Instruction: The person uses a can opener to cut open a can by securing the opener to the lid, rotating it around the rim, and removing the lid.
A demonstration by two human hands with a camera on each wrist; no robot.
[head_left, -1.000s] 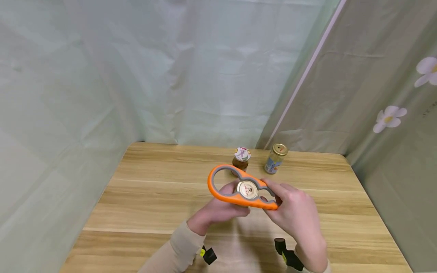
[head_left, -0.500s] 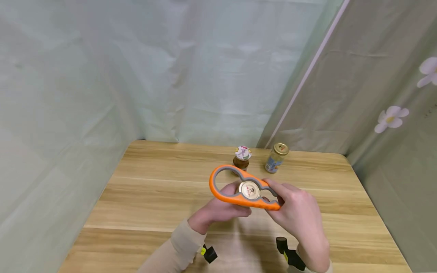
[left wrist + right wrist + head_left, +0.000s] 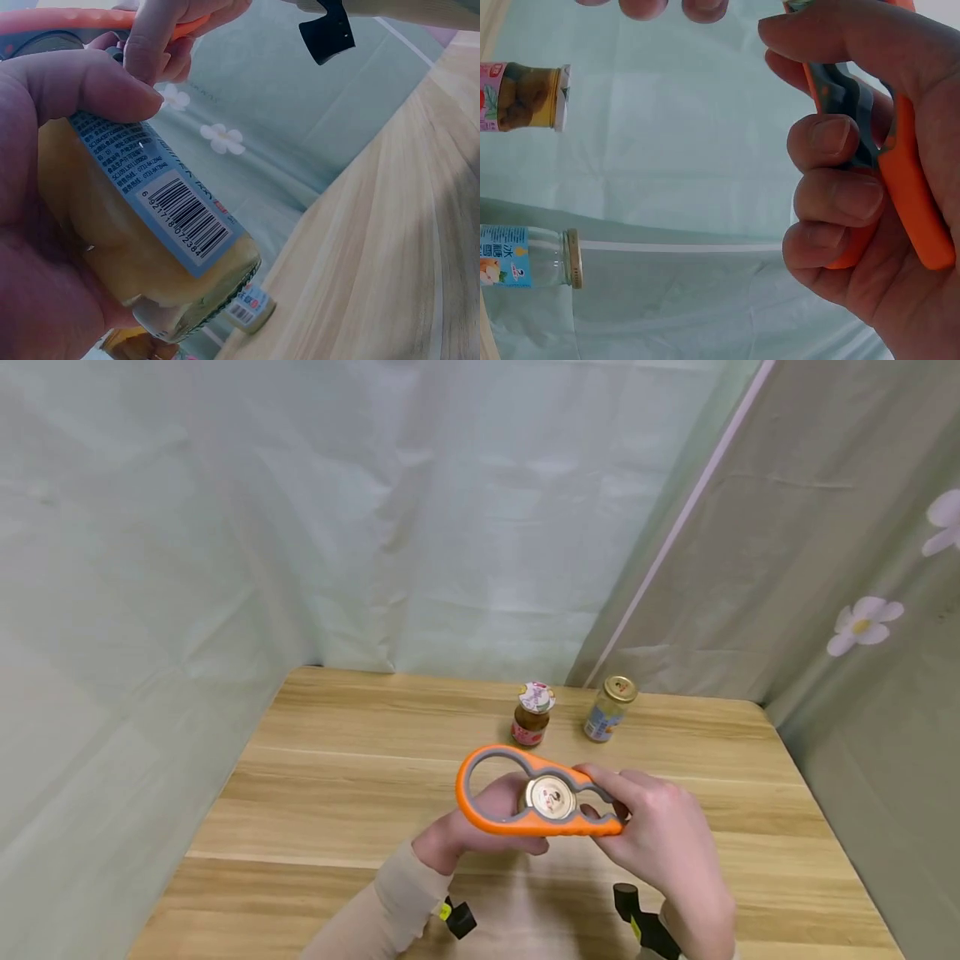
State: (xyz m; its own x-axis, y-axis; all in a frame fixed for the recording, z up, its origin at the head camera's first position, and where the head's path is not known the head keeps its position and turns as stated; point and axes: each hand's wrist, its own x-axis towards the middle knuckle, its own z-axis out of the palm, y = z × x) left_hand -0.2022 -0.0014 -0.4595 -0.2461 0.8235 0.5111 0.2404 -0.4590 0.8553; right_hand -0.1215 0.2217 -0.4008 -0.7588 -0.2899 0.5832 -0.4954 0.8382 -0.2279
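Observation:
My left hand grips a glass jar of pale yellow contents with a blue barcode label. In the left wrist view the jar is tilted, its base toward the lower right and the thumb across the label's top. An orange-and-grey jar opener lies around the jar's gold lid, in its middle opening. The larger loop extends to the left. My right hand holds the opener's handles, with fingers curled round them in the right wrist view.
Toward the back of the wooden table stands a small jar with a pink label and patterned lid. To its right is a gold-lidded jar with a blue label. Pale curtains hang behind and beside the table.
Both hands, with the opener and jar, have come slightly lower in the head view. The pink-labelled jar behind now shows more fully. Both grips stay the same.

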